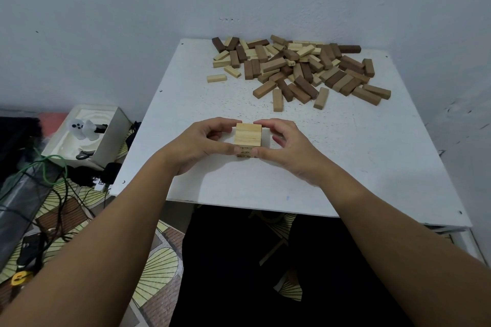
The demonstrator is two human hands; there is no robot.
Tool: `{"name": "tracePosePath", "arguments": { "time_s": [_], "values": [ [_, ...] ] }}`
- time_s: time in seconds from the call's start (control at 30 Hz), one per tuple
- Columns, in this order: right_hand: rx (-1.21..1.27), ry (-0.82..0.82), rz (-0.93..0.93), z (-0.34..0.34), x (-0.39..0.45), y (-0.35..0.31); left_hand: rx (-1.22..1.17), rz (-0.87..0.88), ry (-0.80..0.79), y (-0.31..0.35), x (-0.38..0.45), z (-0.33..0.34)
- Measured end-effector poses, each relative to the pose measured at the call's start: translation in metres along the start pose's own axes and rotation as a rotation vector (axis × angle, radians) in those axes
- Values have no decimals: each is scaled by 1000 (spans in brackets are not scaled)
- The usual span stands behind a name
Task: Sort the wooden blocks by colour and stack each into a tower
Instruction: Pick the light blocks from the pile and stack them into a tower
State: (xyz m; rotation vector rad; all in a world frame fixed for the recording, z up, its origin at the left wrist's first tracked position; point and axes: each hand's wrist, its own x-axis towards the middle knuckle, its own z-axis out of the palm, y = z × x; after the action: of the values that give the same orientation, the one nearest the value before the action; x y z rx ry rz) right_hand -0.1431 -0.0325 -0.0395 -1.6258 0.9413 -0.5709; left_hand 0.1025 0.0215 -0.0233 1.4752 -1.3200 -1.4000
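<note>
Head view: both hands (202,145) round pale tower (248,137)

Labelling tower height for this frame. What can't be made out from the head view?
- Light tower: layer count; seen from above, and the left hand and right hand cover its sides.
- Each hand's grip: fingertips behind the tower are hidden.
- Block pile: exact count per colour; blocks overlap.
- Printed marks on the blocks: too small.
- White box contents: small, blurred.
</note>
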Motion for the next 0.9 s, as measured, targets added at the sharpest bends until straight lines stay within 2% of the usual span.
{"name": "tracePosePath", "arguments": {
  "time_s": [0.17, 0.33, 0.4, 0.53, 0.6, 0.7, 0.9],
  "values": [
    [-18, 3, 1, 0, 1, 1, -2, 1, -12, 0, 0, -1],
    [-22, -16, 38, -4, -2, 0, 64, -100, -8, 3, -1, -7],
    [-87, -18, 56, -9, -5, -4, 198, -132, -20, 10, -1, -10],
    [-397, -5, 53, -14, -5, -10, 596, -158, -9, 21, 2, -13],
    [-455, -13, 57, -14, -3, -9, 680, -161, -12, 24, 4, -10],
    [-493, -8, 60, -14, 1, -7, 701, -142, -16, 26, 6, -8],
    [-467, -10, 65, -17, 5, -3, 570, -134, -1, 19, 12, -11]
  ]
}}
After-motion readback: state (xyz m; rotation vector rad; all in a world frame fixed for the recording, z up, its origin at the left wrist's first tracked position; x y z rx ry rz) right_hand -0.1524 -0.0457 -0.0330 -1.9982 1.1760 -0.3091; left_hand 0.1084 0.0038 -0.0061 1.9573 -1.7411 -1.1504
